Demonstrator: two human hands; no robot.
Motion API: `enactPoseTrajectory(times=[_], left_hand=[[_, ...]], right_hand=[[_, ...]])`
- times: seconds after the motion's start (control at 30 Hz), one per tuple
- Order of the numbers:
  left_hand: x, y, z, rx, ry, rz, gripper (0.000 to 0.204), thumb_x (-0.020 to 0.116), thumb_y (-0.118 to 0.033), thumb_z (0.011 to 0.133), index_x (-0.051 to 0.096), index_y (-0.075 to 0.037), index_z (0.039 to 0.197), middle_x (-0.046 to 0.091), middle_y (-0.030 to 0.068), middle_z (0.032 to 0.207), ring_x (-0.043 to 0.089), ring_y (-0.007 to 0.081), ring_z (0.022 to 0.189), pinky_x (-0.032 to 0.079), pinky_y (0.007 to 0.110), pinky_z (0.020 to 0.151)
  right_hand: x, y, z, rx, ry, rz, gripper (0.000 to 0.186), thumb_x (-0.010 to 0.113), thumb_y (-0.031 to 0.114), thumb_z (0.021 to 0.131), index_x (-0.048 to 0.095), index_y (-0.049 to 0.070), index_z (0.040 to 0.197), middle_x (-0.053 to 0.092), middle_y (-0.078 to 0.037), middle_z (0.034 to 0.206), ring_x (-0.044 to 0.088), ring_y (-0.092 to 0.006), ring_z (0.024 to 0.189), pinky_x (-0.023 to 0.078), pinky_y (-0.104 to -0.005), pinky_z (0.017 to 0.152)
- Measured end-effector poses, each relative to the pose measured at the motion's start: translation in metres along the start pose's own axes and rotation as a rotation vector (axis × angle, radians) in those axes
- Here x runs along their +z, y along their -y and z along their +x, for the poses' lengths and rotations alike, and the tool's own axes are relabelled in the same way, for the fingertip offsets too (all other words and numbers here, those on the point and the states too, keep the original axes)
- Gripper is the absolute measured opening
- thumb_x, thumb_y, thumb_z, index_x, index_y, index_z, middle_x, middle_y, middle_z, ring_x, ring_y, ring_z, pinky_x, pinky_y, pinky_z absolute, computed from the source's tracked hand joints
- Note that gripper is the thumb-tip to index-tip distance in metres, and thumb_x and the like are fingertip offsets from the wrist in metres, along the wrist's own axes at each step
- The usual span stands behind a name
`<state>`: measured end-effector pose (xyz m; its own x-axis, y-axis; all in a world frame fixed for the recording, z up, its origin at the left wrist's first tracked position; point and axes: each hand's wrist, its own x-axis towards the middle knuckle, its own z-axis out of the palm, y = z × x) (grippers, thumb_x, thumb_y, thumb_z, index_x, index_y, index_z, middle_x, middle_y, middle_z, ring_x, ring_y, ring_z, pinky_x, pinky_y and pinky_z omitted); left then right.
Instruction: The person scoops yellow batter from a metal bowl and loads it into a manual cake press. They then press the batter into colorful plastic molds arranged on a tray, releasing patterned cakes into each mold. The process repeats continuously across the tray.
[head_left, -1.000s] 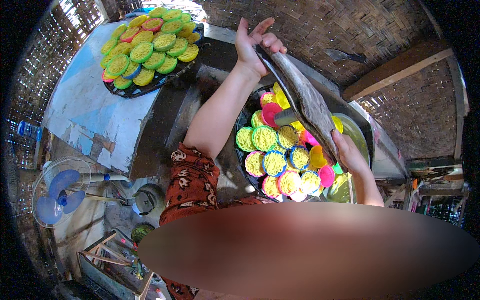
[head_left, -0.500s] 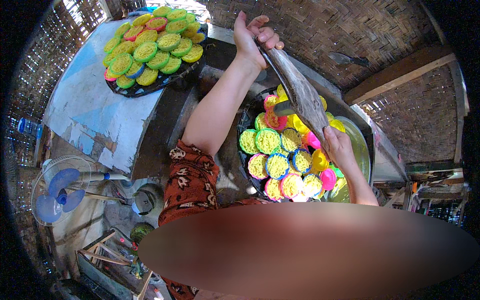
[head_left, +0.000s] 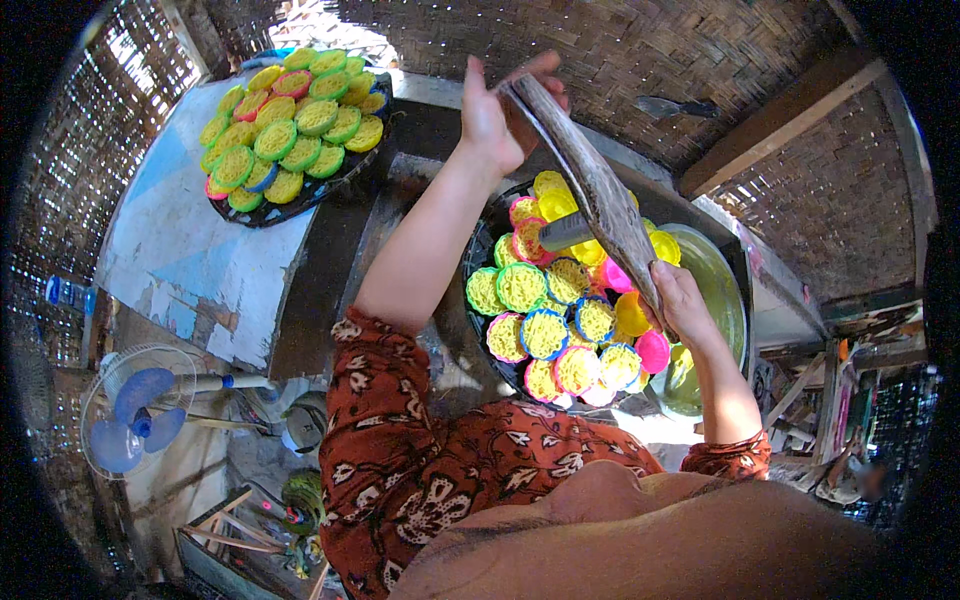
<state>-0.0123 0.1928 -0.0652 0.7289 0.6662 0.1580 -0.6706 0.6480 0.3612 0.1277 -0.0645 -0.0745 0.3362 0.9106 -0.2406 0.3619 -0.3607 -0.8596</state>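
My right hand (head_left: 680, 300) grips the lower end of a long, weathered wooden bar (head_left: 590, 175). At the bar's upper end, my left hand (head_left: 505, 120) has its thumb and fingers spread, touching or very near the wood. A metal cylinder (head_left: 562, 232) sticks out from beneath the bar, over colourful moulds (head_left: 545, 332) filled with pale yellow noodle-like strands and some yellow and pink moulds (head_left: 652, 352) that look bare. These lie on a dark woven tray (head_left: 475, 345).
A second tray of filled moulds (head_left: 280, 140) rests on a pale, peeling surface (head_left: 190, 280) at left. A greenish basin (head_left: 715, 300) stands at right. A blue fan (head_left: 140, 420) is lower left. A blade (head_left: 672, 107) hangs on the woven wall (head_left: 590, 50).
My left hand has dropped slightly and its fingers have loosened from the bar. My right hand stays gripping the bar, which has tilted slightly. The view has shifted a little.
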Motion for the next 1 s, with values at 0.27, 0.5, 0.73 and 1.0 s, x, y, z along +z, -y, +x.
enactPoseTrajectory(times=[0.27, 0.5, 0.73, 1.0], left_hand=[[-0.069, 0.054, -0.036, -0.206, 0.069, 1.830, 0.058, 0.021, -0.050, 0.088, 0.045, -0.012, 0.125, 0.050, 0.0185, 0.120, 0.038, 0.0347, 0.116, 0.028, 0.039, 0.098], [-0.077, 0.060, -0.047, -0.182, -0.146, 1.634, 0.073, 0.027, -0.059, 0.085, 0.050, 0.003, 0.116, 0.053, 0.0225, 0.108, 0.047, 0.0336, 0.104, 0.034, 0.039, 0.090], [-0.081, 0.059, -0.058, -0.153, -0.337, 1.604, 0.063, 0.031, -0.058, 0.085, 0.058, -0.002, 0.095, 0.058, 0.0189, 0.098, 0.047, 0.0324, 0.101, 0.033, 0.042, 0.087], [-0.028, 0.074, -0.094, 0.016, -0.405, 2.091, 0.058, 0.036, -0.057, 0.083, 0.055, -0.007, 0.107, 0.049, 0.0125, 0.110, 0.039, 0.0295, 0.106, 0.026, 0.043, 0.090]], right_hand=[[-0.007, -0.008, -0.001, -0.014, 0.012, -0.004, 0.047, 0.040, 0.046, 0.089, 0.056, 0.002, 0.081, 0.049, -0.001, 0.057, 0.045, -0.0080, 0.048, 0.035, -0.0240, 0.044], [-0.001, -0.029, 0.004, -0.258, -0.115, -0.027, 0.044, 0.038, 0.046, 0.090, 0.051, 0.006, 0.075, 0.046, 0.001, 0.051, 0.042, -0.0076, 0.040, 0.031, -0.0234, 0.036], [-0.001, -0.039, 0.012, -0.311, -0.137, 0.023, 0.046, 0.041, 0.045, 0.089, 0.056, 0.004, 0.077, 0.045, 0.001, 0.052, 0.042, -0.0077, 0.044, 0.034, -0.0243, 0.041], [-0.030, -0.052, -0.023, -0.285, -0.136, 0.235, 0.045, 0.039, 0.045, 0.091, 0.054, 0.004, 0.078, 0.046, 0.001, 0.052, 0.041, -0.0078, 0.038, 0.031, -0.0229, 0.035]])
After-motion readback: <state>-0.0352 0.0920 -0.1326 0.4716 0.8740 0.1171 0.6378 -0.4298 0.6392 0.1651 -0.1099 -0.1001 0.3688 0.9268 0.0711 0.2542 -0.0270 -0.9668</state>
